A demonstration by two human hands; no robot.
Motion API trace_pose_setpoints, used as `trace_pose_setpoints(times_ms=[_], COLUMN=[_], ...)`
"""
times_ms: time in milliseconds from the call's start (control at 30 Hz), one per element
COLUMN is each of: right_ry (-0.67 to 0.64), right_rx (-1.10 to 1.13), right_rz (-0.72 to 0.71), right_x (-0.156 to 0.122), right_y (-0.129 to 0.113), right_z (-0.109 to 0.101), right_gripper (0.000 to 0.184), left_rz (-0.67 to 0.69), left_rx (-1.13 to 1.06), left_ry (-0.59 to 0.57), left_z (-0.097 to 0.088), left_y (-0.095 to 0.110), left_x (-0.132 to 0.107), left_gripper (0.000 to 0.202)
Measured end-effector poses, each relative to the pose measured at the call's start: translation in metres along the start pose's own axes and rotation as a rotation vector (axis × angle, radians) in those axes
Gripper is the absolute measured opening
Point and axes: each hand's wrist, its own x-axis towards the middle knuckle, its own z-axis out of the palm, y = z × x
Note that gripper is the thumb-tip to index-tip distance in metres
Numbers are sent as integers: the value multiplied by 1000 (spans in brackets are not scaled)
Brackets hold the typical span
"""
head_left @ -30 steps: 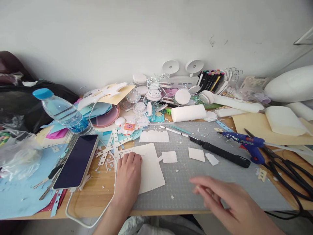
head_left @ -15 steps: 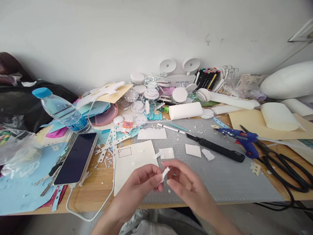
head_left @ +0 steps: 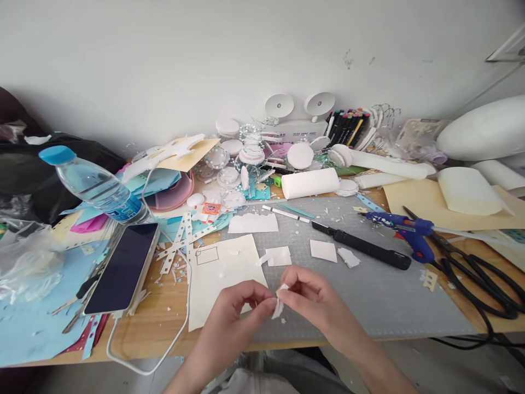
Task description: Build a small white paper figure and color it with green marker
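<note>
A small torn piece of white paper (head_left: 278,310) is pinched between both hands above the near edge of the grey cutting mat (head_left: 385,301). My left hand (head_left: 241,312) grips its left side with thumb and fingertips. My right hand (head_left: 309,295) closes thumb and forefinger on its upper end. Just beyond the hands lie white paper pieces: a rectangle with a strip at its left (head_left: 279,255), another rectangle (head_left: 324,251) and a ragged scrap (head_left: 348,257). To the left, a cream sheet (head_left: 221,290) bears a drawn rectangle.
A black pen-shaped cutter (head_left: 369,249) lies across the mat. On the right are a blue glue gun (head_left: 410,232) and black scissors (head_left: 476,273). Left stand a water bottle (head_left: 98,189) and a phone (head_left: 123,271) with a white cable. White foam cylinders and discs crowd the back.
My right hand has moved left and now pinches the paper's upper end; before, its fingers were apart beside it. The paper hangs lower between the hands. The view has shifted slightly.
</note>
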Motion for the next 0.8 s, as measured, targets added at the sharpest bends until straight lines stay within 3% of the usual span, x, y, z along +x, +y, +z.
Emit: trace_pose_setpoints(times_ms=[267,467,800], right_ry=[-14,-42,10], right_rx=[-32,-13,-213], right_rz=[19,34,-114], right_x=[-1,-5,-5], right_y=[-4,-4,-1], right_z=[-4,-1,0], right_gripper=[24,18,11], left_rz=[44,17,123], left_rx=[207,81,246], left_ry=[35,65,143], left_z=[2,3,6], left_y=[2,4,0], left_x=[-2,-1,-4], left_gripper=[19,23,20])
